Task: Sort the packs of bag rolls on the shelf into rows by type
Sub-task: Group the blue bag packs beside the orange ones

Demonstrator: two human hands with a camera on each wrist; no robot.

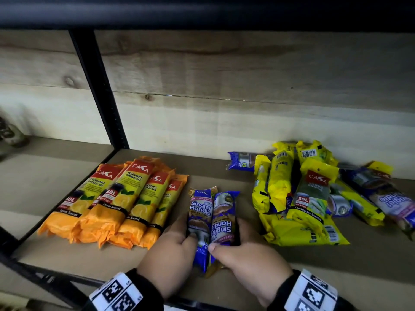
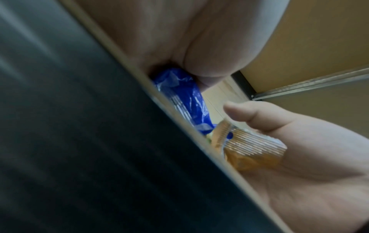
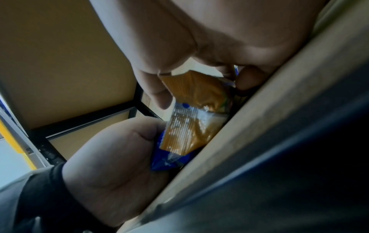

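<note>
Left hand point(image 1: 173, 248) curls round the near end of the left blue pack point(image 1: 200, 221), thumb on top. Right hand point(image 1: 244, 254) grips the right blue pack point(image 1: 223, 218) the same way, thumb on its near end, fingers wrapped on the far side. The two packs lie side by side, touching, between the hands on the shelf board point(image 1: 336, 261), the right one's print reversed. Wrist views are blurred; a crimped orange-gold seal point(image 3: 189, 119) shows at the near ends, probably belonging to a pack underneath.

Handling guess: light, soft rolls in slick crinkly film, squashy but not fragile; seals floppy. Grip round the roll's middle, not the seal, or it slides.

Left of the left hand: orange packs point(image 1: 116, 198) already rowed. Right of the right hand: mixed heap of yellow packs point(image 1: 298, 198) and more blue ones point(image 1: 390, 198), unsorted.
</note>
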